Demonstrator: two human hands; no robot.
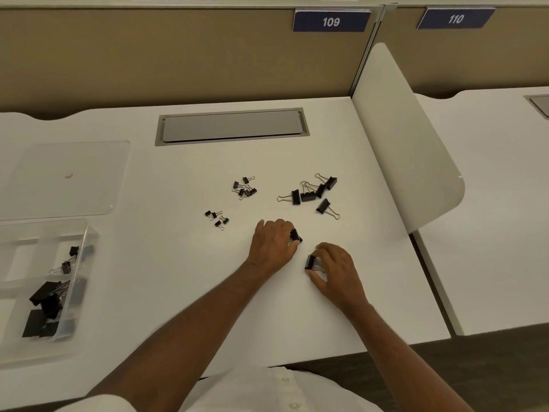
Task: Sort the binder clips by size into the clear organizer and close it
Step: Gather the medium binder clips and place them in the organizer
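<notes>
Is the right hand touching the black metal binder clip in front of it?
Touching. The head view shows the right hand with its fingertips on the black metal binder clip's wire handles.

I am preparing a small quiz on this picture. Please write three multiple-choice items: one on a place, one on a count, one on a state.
1. Where is the organizer?
A. far left of the desk
B. beside sign 110
C. on the grey hatch

2. How many loose clip groups lie beyond the hands?
A. one
B. three
C. six

3. The organizer is
A. closed
B. open, lid aside
C. upside down

Key: 1 A, it sits at the left edge. 2 B, three clusters show. 3 B, the lid lies behind it.
</notes>
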